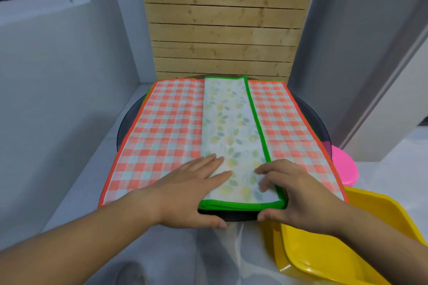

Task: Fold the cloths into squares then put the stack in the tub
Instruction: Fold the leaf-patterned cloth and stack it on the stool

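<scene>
The yellow tub, at lower right, is cut off by the frame edge, and only part of its interior shows. A pink round object is half hidden behind the round dark table. A thin green edge under the far-left corner of the checked cloth may be another cloth.

The leaf-print cloth, folded into a long strip, lies along the middle of the checked cloth.

Left hand: flat, fingers straight, pressing the strip's near left side and gripping nothing.

Right hand: fingers curled over the near right corner, thumb under the near edge, pinching the strip.
</scene>
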`<state>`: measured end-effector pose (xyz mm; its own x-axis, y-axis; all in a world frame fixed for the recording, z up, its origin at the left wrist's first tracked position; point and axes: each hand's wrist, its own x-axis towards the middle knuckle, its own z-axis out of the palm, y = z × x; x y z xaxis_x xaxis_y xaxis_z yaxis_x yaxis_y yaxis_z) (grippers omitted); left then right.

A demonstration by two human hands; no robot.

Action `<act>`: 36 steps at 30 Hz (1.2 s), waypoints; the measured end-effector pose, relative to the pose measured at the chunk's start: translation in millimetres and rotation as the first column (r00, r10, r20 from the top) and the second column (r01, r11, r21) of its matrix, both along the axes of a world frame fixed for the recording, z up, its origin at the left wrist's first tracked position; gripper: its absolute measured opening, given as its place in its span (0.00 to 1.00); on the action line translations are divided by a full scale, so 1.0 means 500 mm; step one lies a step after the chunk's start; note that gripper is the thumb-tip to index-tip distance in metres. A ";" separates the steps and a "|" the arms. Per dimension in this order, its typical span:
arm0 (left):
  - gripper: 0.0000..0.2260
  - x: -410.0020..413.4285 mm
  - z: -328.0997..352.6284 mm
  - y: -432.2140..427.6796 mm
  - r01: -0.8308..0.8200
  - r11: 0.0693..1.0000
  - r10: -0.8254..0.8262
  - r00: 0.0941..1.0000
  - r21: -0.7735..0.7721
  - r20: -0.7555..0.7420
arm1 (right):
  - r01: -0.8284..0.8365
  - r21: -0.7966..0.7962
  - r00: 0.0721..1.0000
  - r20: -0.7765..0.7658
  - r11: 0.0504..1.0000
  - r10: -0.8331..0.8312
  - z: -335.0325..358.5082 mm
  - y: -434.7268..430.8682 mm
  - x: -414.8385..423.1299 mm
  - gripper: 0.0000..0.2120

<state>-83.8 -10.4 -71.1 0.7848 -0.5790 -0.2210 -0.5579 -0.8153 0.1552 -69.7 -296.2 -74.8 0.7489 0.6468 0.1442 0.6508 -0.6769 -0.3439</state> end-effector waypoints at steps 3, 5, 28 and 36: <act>0.41 -0.010 -0.010 0.002 0.020 1.000 -0.019 0.999 -0.022 0.047 | -0.013 0.005 1.000 -0.001 1.000 0.013 -0.005 -0.005 -0.004 0.23; 0.37 -0.017 -0.013 0.001 0.043 0.996 -0.036 0.995 -0.075 0.093 | -0.040 0.014 0.999 0.024 0.999 0.040 -0.004 -0.004 -0.010 0.21; 0.52 0.044 0.053 0.043 -0.332 0.811 0.256 0.942 -0.481 -0.218 | 0.136 0.524 0.991 -0.061 0.841 -0.122 0.125 0.066 0.030 0.09; 0.25 0.148 0.057 0.013 -0.475 0.450 0.316 0.877 -0.757 -0.362 | 0.391 0.670 0.920 -0.262 0.631 -0.293 0.182 0.116 0.193 0.09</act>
<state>-9.9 -3.9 -42.7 0.9797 -0.1974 0.0334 -0.1140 -0.4132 0.9035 26.6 -238.4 16.3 0.9375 0.0854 0.3373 0.3441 -0.3703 -0.8628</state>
